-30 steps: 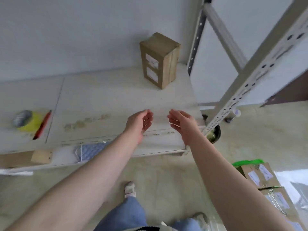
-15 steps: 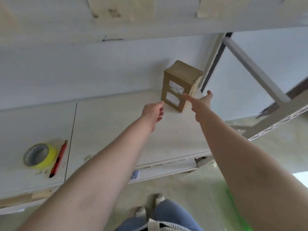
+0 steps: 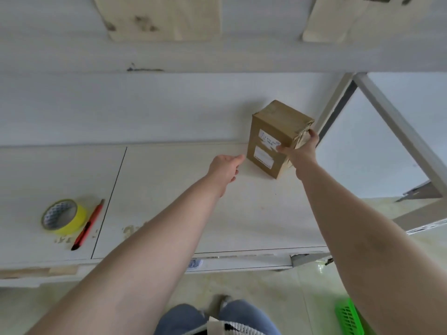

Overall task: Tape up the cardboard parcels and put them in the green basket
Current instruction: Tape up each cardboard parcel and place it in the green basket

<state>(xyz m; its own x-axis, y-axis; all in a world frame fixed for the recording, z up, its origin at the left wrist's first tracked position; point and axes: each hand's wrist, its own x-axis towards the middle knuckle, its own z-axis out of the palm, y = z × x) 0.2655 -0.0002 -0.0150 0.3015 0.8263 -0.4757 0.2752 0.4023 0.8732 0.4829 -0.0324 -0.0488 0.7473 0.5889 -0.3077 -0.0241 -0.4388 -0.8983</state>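
A brown cardboard parcel (image 3: 271, 131) with two white labels stands upright at the back right of the white shelf (image 3: 169, 213). My right hand (image 3: 301, 151) grips its near right corner, thumb on the labelled face and fingers round the right side. My left hand (image 3: 225, 168) reaches toward the parcel's lower left edge, fingers extended, just short of touching. A corner of the green basket (image 3: 348, 317) shows on the floor at the bottom right.
A yellow tape roll (image 3: 64, 216) and a red utility knife (image 3: 88, 224) lie on the shelf at the left. A grey metal rack post (image 3: 396, 124) slants on the right. Another shelf board (image 3: 217, 44) hangs overhead.
Both hands have reached from the shelf's front edge to the parcel. My right hand has taken hold of its right corner, and my left hand has come up close to its left edge.
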